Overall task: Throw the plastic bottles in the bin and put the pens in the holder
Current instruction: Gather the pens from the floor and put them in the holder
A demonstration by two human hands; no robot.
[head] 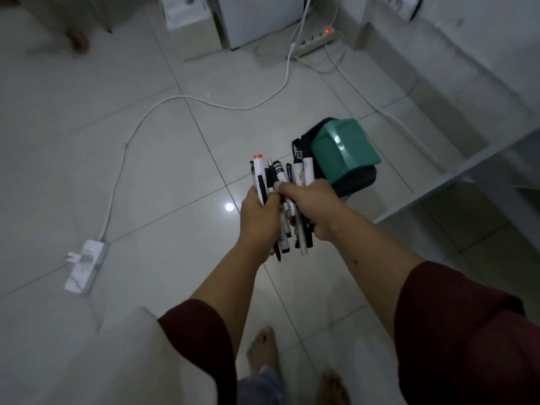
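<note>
Both hands, left (258,220) and right (311,210), share a closed grip on a bundle of slim plastic pens (282,182), one orange-capped. Just beyond sits a black-lined bin (355,182) with a glossy green lid (344,150) on the tiled floor (146,171).

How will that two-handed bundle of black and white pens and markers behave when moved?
The bundle of black and white pens and markers is probably stiff piece by piece but loose overall: ends sit uneven, so some could slide out. Smooth round barrels look slippery and apt to roll if dropped. It likely weighs little, yet the left hand and right hand both wrap it.
</note>
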